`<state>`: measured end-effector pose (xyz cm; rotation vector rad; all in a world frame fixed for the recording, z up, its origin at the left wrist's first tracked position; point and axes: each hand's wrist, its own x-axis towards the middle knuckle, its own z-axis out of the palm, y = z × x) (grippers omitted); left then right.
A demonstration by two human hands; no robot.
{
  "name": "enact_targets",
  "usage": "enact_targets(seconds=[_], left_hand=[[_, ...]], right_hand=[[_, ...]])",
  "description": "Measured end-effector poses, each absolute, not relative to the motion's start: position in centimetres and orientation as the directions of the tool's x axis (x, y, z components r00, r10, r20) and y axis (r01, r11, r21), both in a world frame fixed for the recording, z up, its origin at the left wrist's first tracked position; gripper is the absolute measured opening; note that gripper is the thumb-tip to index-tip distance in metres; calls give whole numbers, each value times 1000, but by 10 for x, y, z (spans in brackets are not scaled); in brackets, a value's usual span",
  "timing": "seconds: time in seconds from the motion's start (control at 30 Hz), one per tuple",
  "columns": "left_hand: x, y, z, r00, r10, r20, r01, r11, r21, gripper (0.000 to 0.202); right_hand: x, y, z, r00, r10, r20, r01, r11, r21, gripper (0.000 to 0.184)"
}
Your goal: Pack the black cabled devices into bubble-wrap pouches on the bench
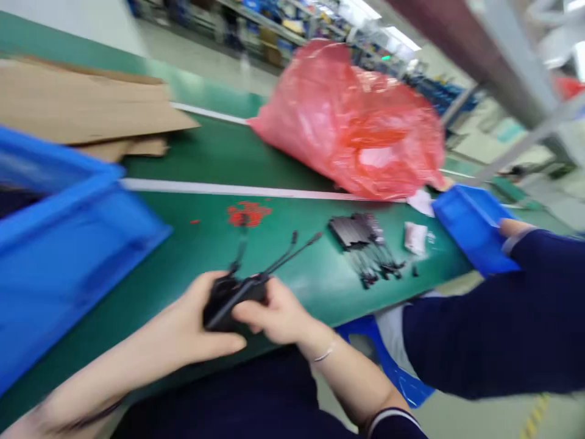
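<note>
Both my hands meet over the near edge of a green table point(205, 164). My left hand point(189, 323) and my right hand point(274, 314) are closed on a bundle of black cable parts point(231, 296), with thin black leads point(292, 247) sticking up and away from it. Farther right on the table lies a pile of the same black cable parts point(365, 244). The picture is smeared by motion.
A big blue bin point(59, 244) stands at the left, flat cardboard point(82, 103) behind it. A red plastic bag point(356, 122) lies at the back. A co-worker's dark-sleeved arm point(498, 317) at the right holds a small blue bin point(473, 225). Red specks point(249, 213) and white packets point(415, 236) dot the table.
</note>
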<state>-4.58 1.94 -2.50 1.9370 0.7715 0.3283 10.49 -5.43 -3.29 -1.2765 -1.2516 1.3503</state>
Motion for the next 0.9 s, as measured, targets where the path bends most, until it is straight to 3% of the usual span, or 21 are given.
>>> enact_targets(seconds=[0.07,0.1,0.17,0.23,0.37,0.67,0.77,0.9], left_hand=[[-55,7,-19,690,672,-269,333,35,942,71],[-56,5,-19,689,648,-325,226,233,946,66],[-55,9,-23,746,590,-310,-56,519,853,60],[-59,16,-32,760,593,-266,-214,615,759,53],[-76,16,-44,654,689,-313,-297,614,732,36],[-83,12,-55,531,806,-262,-260,449,855,46],[-89,6,-55,597,785,-163,-157,313,937,57],[-99,-5,-53,614,774,-153,169,60,984,90]], right_hand=[[116,-58,-35,-90,989,-116,-132,-128,-983,23],[119,-56,-39,-77,989,-126,-185,-138,-973,26],[120,-48,-49,-125,986,-114,-264,-144,-954,35],[116,-40,-57,-176,976,-131,-271,-176,-946,39],[109,-37,-58,-264,951,-161,-232,-225,-946,40],[97,-35,-52,-197,960,-197,-117,-223,-968,39],[88,-32,-53,-162,965,-204,-56,-215,-975,42],[80,-32,-61,-176,970,-167,14,-167,-986,37]])
